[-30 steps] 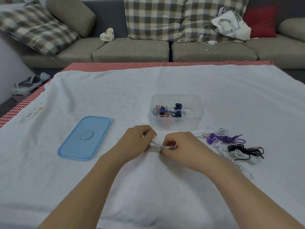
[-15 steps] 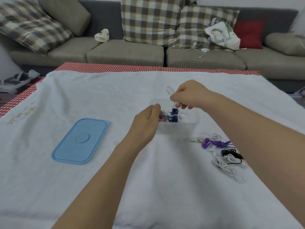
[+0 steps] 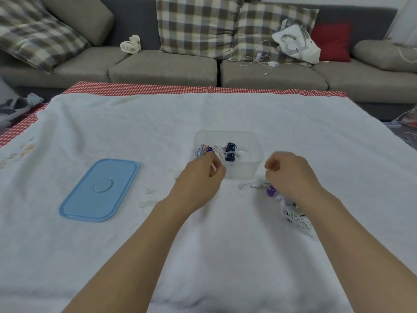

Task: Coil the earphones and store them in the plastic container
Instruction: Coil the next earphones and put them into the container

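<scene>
clear plastic container (image 3: 252, 170) sits mid-table with coiled earphones (image 3: 230, 150) inside. uncoiled earphones (image 3: 295, 219) lie right of it, beneath the right hand (image 3: 291, 175), curled and seemingly empty; left hand (image 3: 200, 179) pinches something white.

table: white cloth (image 3: 225, 256) | blue lid (image 3: 99, 190) | clear container (image 3: 252, 172) | loose earphones (image 3: 295, 218)

A grey sofa (image 3: 162, 66) stood behind the white-clothed table (image 3: 135, 123), bearing plaid cushions (image 3: 194, 23), a red cushion (image 3: 331, 41) and a small fan (image 3: 130, 44).
</scene>
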Tool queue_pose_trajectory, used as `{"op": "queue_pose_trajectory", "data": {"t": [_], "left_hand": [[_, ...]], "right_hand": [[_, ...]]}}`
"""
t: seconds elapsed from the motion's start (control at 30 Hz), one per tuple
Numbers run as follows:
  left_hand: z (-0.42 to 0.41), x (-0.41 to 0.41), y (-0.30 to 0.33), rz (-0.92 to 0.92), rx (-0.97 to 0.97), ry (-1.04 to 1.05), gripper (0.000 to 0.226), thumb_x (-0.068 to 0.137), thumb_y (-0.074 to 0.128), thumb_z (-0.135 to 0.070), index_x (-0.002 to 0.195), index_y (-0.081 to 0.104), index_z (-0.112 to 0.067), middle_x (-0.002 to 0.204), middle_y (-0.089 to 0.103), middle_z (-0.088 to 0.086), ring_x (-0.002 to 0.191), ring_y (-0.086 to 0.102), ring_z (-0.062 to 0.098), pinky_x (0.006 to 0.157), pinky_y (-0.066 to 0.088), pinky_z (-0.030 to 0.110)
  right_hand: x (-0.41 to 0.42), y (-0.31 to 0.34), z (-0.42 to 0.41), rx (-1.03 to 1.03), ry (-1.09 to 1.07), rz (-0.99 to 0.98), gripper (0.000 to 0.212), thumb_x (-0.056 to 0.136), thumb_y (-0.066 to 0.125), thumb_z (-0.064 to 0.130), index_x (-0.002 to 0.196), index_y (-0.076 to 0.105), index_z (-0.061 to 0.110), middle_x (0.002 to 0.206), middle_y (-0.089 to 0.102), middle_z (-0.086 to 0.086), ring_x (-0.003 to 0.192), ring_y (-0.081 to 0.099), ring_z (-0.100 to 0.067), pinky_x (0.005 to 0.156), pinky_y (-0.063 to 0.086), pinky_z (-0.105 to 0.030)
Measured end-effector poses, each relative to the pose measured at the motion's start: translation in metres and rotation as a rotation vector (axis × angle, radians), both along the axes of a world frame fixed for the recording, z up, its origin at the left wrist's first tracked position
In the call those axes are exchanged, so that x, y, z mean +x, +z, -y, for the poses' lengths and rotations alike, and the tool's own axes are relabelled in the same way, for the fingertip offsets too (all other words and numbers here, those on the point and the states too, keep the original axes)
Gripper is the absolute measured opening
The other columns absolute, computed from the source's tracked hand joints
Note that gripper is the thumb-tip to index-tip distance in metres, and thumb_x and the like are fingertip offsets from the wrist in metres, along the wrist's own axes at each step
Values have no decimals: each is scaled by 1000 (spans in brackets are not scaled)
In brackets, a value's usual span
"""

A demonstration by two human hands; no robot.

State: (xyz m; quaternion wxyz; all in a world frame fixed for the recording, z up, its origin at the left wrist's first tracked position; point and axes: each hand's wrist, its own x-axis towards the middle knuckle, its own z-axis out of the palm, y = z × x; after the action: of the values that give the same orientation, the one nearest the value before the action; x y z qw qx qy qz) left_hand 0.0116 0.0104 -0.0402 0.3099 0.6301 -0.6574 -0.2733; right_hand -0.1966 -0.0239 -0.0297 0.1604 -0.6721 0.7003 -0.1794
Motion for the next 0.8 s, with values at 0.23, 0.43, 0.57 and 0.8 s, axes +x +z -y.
{"op": "queue_pose_trajectory", "data": {"t": [0.23, 0.43, 0.57, 0.8], "left_hand": [[-6, -4, -10, 239, 13, -13, 16, 97, 56, -30, 112, 58, -23, 100, 59, -7, 83, 54, 12, 78, 50, 33], [-12, -6, -11, 128, 130, -55, 20, 95, 62, -34, 114, 58, -28, 104, 63, -8, 82, 59, 7, 71, 48, 25], [-17, -5, -3, -154, 256, -87, 47, 91, 70, -42, 133, 50, -39, 120, 59, -16, 98, 64, 1, 71, 51, 19], [-24, -3, 5, -352, 306, -182, 40, 93, 71, -40, 130, 57, -36, 124, 67, -12, 109, 68, 4, 98, 55, 32]], "right_hand": [[-5, -32, -6, -13, 182, -415, 27, 89, 53, 19, 109, 69, 28, 103, 67, 3, 109, 48, -25, 79, 33, -32], [-7, -11, -5, -88, 173, -223, 18, 92, 54, 21, 95, 72, 26, 94, 71, 5, 99, 57, -25, 80, 38, -31], [5, 24, -13, -48, 120, 355, 9, 90, 64, 21, 89, 73, 20, 84, 73, 0, 73, 67, -20, 67, 50, -23], [34, 34, -29, 385, 133, 1040, 20, 95, 56, 3, 107, 71, 8, 84, 67, -12, 73, 70, -23, 73, 63, -38]]}}
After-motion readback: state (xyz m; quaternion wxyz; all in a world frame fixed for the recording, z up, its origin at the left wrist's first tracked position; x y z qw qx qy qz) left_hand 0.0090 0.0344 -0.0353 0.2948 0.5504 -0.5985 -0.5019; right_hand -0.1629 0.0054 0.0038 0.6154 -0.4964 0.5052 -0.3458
